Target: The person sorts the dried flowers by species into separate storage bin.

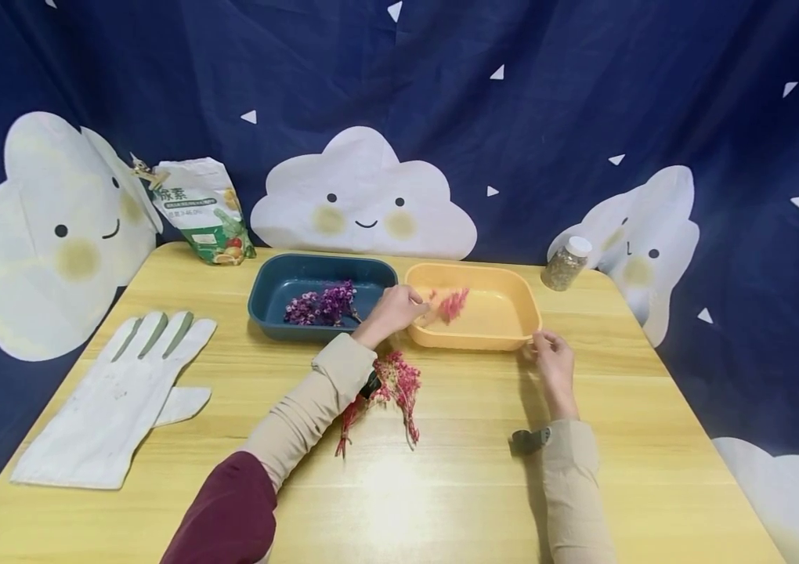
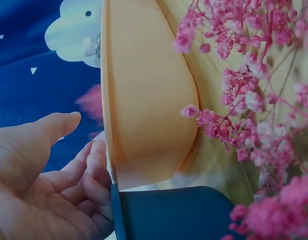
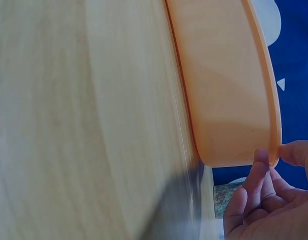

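Pinching the rim of the yellow tray [image 1: 491, 272] at its near right corner with the right hand's grip [image 1: 553, 366], thumb on one side and fingers on the other. Holding the left hand's grip [image 1: 394, 307] at the yellow tray's left end, wide, with thumb set apart from loosely bent fingers. Showing a pink baby's-breath sprig [image 1: 453, 305] inside the yellow tray, just beyond those fingertips, too blurred to make out a stem. Lying on the wood-grain surface [image 1: 653, 470], nearer than the yellow tray and off its left end, more pink bunches [image 1: 403, 384], partly hidden by the left sleeve [image 1: 315, 415]. Set just left of the yellow tray, a dark blue tray [image 1: 258, 317] containing purple flowers [image 1: 322, 304]. Placed farther left of the yellow tray, a white glove [image 1: 99, 407] and, toward the back, a urea fertilizer bag [image 1: 204, 215]. Standing behind and right of the yellow tray, a white-lidded clear jar [image 1: 565, 268] of speckled grains.
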The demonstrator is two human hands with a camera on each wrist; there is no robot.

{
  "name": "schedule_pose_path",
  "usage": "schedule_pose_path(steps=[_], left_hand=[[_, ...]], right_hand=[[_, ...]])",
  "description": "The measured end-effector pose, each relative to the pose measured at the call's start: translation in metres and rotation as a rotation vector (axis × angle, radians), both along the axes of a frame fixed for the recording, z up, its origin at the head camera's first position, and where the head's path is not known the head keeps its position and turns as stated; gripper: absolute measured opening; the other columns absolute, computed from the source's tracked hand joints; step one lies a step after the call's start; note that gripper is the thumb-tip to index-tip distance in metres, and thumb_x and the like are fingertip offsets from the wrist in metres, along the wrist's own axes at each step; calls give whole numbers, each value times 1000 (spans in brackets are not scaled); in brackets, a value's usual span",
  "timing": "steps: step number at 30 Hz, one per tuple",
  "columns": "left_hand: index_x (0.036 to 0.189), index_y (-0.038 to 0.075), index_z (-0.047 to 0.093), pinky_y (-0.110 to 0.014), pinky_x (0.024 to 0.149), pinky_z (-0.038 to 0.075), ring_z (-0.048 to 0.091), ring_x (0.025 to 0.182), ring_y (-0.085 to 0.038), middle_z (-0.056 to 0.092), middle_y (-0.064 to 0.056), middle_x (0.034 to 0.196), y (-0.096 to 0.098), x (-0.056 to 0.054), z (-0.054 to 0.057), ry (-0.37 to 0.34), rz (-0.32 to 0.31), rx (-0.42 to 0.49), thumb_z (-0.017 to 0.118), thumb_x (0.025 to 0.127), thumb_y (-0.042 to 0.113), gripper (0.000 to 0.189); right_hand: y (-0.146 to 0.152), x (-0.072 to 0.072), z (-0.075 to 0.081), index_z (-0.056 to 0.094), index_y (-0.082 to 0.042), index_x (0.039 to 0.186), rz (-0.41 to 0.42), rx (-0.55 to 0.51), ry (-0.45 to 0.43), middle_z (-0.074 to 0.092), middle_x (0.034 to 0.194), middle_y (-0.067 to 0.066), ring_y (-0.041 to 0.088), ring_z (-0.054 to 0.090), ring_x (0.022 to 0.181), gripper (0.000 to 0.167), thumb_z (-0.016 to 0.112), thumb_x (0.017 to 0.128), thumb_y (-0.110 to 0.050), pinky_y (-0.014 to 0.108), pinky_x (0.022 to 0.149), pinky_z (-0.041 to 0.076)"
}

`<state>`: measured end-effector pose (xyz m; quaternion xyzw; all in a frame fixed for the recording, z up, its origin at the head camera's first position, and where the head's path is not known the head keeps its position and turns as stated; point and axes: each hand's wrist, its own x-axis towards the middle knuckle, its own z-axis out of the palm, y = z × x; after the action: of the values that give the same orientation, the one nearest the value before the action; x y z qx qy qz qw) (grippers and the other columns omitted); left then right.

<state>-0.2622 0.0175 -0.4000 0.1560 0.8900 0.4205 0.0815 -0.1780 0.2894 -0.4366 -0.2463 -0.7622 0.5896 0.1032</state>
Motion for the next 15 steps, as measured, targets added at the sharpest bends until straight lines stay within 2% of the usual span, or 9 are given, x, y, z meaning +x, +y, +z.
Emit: schedule_pose_path(steps=[4, 10, 15], left_hand=[[99, 3, 73, -22, 51, 36, 44, 53, -12, 69, -13, 107, -1, 0, 0, -9, -5, 2, 63, 91, 26, 26], [106, 4, 70, -27, 68, 48, 60, 76, -18, 67, -11, 113, -5, -1, -1, -12, -8, 15, 62, 92, 25, 26], [109, 6, 69, -35, 76, 51, 62, 91, -23, 66, -11, 108, -10, 4, 4, -30, -22, 34, 62, 93, 26, 27]], right_hand=[[0, -1, -1, 49, 5, 127, -2, -6, 5, 60, 92, 3, 9, 60, 81, 38, 47, 100, -22, 21, 82, 51], [-1, -1, -1, 49, 4, 128, 8, 10, -6, 58, 91, 1, 10, 58, 84, 40, 47, 100, -24, 21, 83, 49], [-2, 0, -1, 49, 4, 129, 5, 13, -9, 58, 95, 4, 10, 56, 87, 41, 47, 100, -25, 21, 84, 49]])
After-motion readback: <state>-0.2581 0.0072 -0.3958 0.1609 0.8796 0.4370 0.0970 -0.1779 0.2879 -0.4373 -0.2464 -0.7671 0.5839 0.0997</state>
